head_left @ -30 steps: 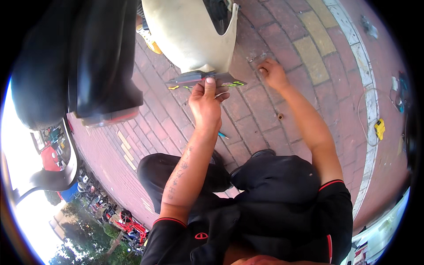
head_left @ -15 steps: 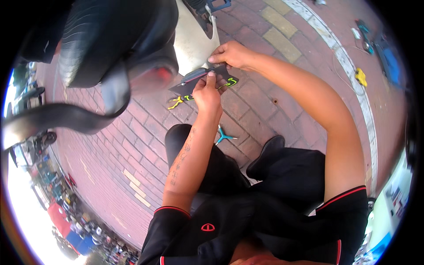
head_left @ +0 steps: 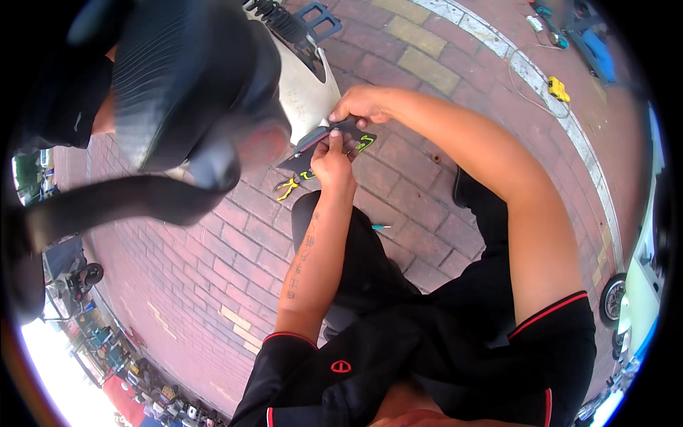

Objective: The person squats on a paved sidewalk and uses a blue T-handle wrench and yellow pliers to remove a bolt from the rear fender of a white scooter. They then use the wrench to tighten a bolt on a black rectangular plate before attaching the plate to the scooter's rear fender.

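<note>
A black flap with neon-green markings [head_left: 293, 164] lies at the lower tip of a scooter's white body panel [head_left: 304, 91]. Against its upper edge sits a dark, narrow bar with a reddish line [head_left: 311, 140]. My left hand [head_left: 332, 162] pinches the flap and bar, thumb on top and fingers partly behind. Just above it, my right hand [head_left: 363, 104] is closed at the flap's upper corner, by the panel tip; whatever is between its fingertips is too small to make out. Yellow-handled pliers [head_left: 287, 188] rest on the paving below the flap.
The scooter's black seat [head_left: 196, 67] and a blurred dark curved bar [head_left: 128, 198] fill the left side. Another person's dark clothing [head_left: 60, 107] shows beyond. My knee mostly covers a teal tool [head_left: 382, 227]. Rightward lie a teal power drill [head_left: 551, 28], a yellow object [head_left: 558, 89] and a blue case [head_left: 594, 53].
My view has shifted, and my legs have moved, with a knee now over most of the teal three-armed tool. Both hands stay at the flap; the right fingers have curled closer to the panel tip.
</note>
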`<state>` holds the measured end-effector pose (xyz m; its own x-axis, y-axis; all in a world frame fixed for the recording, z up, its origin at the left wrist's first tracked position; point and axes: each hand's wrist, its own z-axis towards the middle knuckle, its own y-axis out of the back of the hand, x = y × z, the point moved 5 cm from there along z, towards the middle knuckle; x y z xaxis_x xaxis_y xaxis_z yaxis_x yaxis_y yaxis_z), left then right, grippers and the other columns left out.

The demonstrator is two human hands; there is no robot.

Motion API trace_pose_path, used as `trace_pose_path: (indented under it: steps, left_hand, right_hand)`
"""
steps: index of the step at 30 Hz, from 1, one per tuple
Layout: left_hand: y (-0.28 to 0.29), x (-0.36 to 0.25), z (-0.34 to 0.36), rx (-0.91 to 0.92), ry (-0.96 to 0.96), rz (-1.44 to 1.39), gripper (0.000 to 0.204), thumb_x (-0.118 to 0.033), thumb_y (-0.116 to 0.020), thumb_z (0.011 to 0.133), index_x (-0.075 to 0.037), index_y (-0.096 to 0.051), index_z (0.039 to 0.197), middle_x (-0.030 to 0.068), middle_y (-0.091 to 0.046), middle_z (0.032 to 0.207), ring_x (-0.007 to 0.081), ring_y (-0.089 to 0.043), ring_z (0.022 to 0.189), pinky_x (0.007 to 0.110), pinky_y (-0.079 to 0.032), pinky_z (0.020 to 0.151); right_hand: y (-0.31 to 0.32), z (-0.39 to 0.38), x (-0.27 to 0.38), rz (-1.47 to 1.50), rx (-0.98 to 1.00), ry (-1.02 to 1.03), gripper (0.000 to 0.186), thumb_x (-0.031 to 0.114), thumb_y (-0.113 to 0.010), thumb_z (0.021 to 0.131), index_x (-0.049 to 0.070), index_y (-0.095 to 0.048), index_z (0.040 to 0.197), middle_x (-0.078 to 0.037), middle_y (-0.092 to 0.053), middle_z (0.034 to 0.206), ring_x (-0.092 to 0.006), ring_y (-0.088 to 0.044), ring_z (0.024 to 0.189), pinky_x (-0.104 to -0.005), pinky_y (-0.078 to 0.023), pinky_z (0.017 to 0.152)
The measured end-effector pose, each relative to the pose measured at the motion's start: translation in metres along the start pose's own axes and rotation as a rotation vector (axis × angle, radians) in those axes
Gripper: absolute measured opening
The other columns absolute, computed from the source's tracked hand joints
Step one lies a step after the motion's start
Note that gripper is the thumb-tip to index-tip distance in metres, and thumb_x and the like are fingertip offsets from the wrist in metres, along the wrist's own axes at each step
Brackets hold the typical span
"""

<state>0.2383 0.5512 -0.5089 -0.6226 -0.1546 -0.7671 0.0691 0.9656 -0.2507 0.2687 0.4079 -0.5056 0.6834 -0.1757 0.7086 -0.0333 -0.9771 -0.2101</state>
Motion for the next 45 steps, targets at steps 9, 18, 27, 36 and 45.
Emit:
trace_pose_path:
  steps: [9,18,27,36,45]
  left_hand:
    - [0.005,-0.006,-0.018,-0.129,-0.058,0.046,0.015,-0.019,-0.056,0.097,-0.005,-0.056,0.093,0.004,-0.062,0.083,0.0128,-0.057,0.069,0.029,-0.049,0.063]
    - [0.0,-0.001,-0.024,-0.178,-0.181,0.083,0.018,-0.022,-0.053,0.098,-0.004,-0.057,0.1,0.0064,-0.063,0.088,0.0136,-0.057,0.071,0.029,-0.049,0.066]
    - [-0.003,-0.002,-0.026,-0.215,-0.186,0.1,0.019,-0.021,-0.054,0.098,-0.002,-0.058,0.099,0.0072,-0.063,0.088,0.0142,-0.058,0.07,0.029,-0.05,0.064]
    - [-0.003,-0.004,-0.027,-0.216,-0.259,0.113,0.017,-0.019,-0.054,0.098,-0.002,-0.056,0.098,0.0074,-0.063,0.088,0.0147,-0.06,0.07,0.031,-0.055,0.062]
    - [-0.016,-0.009,-0.028,-0.325,-0.395,0.015,0.011,-0.003,-0.062,0.09,-0.001,-0.053,0.096,0.0058,-0.062,0.091,0.0157,-0.065,0.078,0.031,-0.058,0.07]
  right_hand:
    - [-0.011,0.006,-0.003,0.064,0.232,0.067,0.017,0.019,-0.068,0.086,0.002,-0.069,0.088,0.002,-0.053,0.068,-0.0064,-0.035,0.051,-0.0242,-0.025,0.043]
    - [-0.007,-0.001,0.003,-0.134,0.163,0.225,0.03,0.026,-0.071,0.085,-0.004,-0.07,0.087,-0.005,-0.066,0.077,-0.0095,-0.055,0.072,-0.028,-0.044,0.066]
    - [-0.007,0.006,-0.002,-0.112,0.243,0.217,0.026,0.022,-0.067,0.087,-0.003,-0.07,0.092,-0.003,-0.067,0.084,-0.0092,-0.056,0.079,-0.029,-0.045,0.071]
    - [-0.001,0.002,0.009,-0.385,0.241,0.299,0.029,0.026,-0.066,0.088,-0.003,-0.07,0.094,-0.004,-0.068,0.08,-0.0097,-0.056,0.075,-0.0289,-0.045,0.069]
    - [-0.003,0.005,0.003,-0.318,0.229,0.309,0.027,0.022,-0.067,0.088,-0.003,-0.07,0.096,-0.004,-0.069,0.082,-0.0088,-0.057,0.076,-0.0272,-0.047,0.069]
